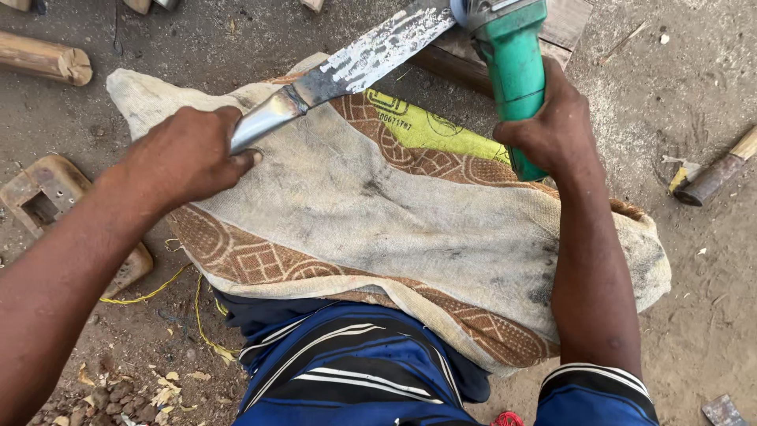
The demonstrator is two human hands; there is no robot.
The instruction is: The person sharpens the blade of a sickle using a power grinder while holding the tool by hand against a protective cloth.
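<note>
While the left hand point(185, 158) is wrapped tight around the bare metal tang of a large knife blade point(359, 59), the blade runs up and to the right across the lap, its handle end hidden inside the fist. Blade surface: dark near the tang, mottled with bright, scraped patches toward the far end. Far end meets the head of a green angle grinder point(511, 59) at the top edge of view; whether the disc touches the steel cannot be told, as the contact spot is cut off by the frame.

Right hand point(552, 126) is clenched around the grinder's green body, fingers curled over it from the right, tool pointing away from the person.

Underneath: a worn woven sack point(378, 213), beige with brown patterned bands and a yellow-green printed patch, draped over the person's knees. Blade lies above its upper edge. Blue striped clothing point(355, 379) shows below the sack.

Surroundings on the dirt ground point(694, 315): a hammer point(714, 177) with a wooden handle, well apart to the right; a round wooden log piece point(43, 57) upper left; a rusty hollow metal block point(47, 193) at left, near the left forearm; a wooden plank point(568, 31) behind the grinder; thin yellow cord point(169, 288) lying beside the block.
</note>
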